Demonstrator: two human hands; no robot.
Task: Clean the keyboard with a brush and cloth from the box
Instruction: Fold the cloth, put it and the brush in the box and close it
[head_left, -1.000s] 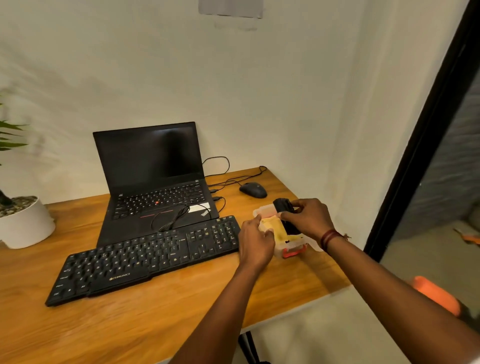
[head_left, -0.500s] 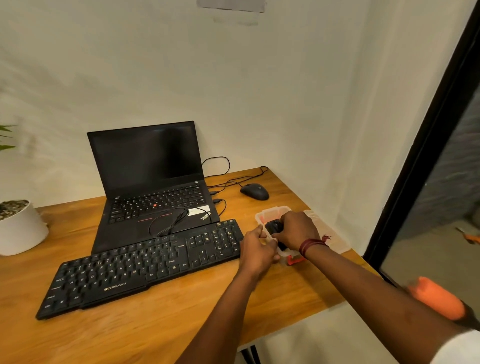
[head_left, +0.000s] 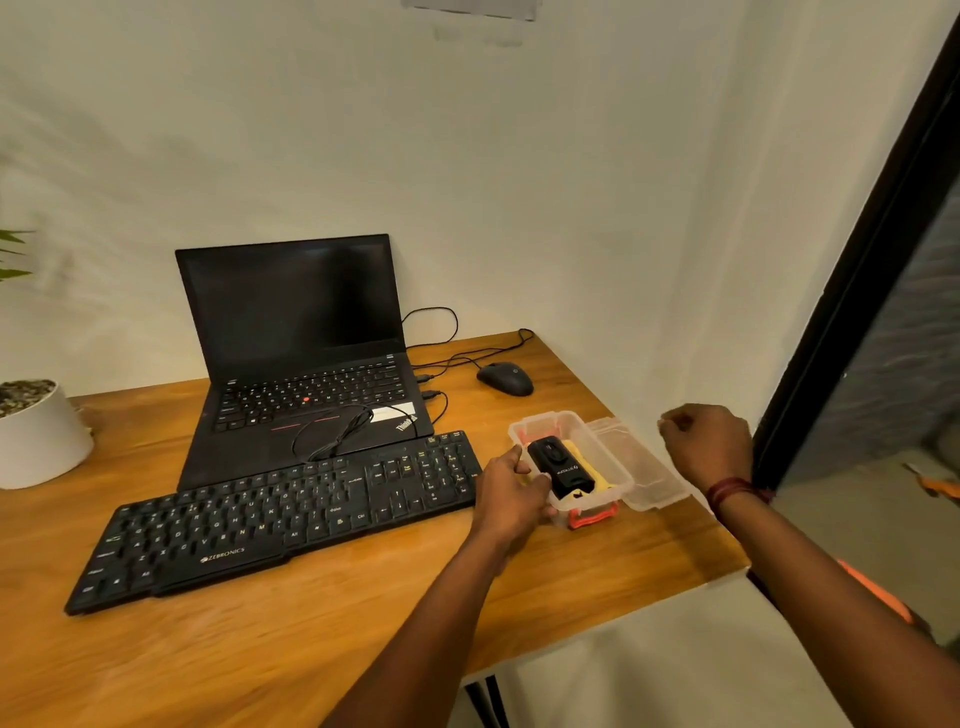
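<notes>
Left hand (head_left: 511, 493) grips the near left corner of the box (head_left: 602, 457), with the thumb on the rim and the fingers curled round the wall. Right hand (head_left: 706, 449) is up in the air, off the table, back toward me. Its fingers (head_left: 670, 422) are curled in and I see nothing in them.

The box is clear plastic with a red latch (head_left: 592, 517) on its near end. It sits on the right part of the table (head_left: 311, 649). Its lid (head_left: 647, 470) is flipped open and lies flat on the right, close to the table's right edge. My right hand hangs above that edge, just beyond the lid.

Inside the box a black brush (head_left: 561, 467) lies on top of a yellow cloth (head_left: 602, 484), which shows at the sides.

The keyboard (head_left: 291, 514) lies at a slant. Its right end is just beside the box, and my left hand is in that gap. Its left end comes nearer the front edge. I see a wide strip of wood between the keyboard and the near edge.

The laptop (head_left: 306, 364) is open and touches the back of the keyboard, with a cable loop (head_left: 337, 431) on its palm rest. The mouse (head_left: 505, 378) is behind the box, near the far right corner and well apart from the box. A white plant pot (head_left: 36, 436) sits at the far left. A black door frame (head_left: 857, 286) runs close along the right, past the table edge.
</notes>
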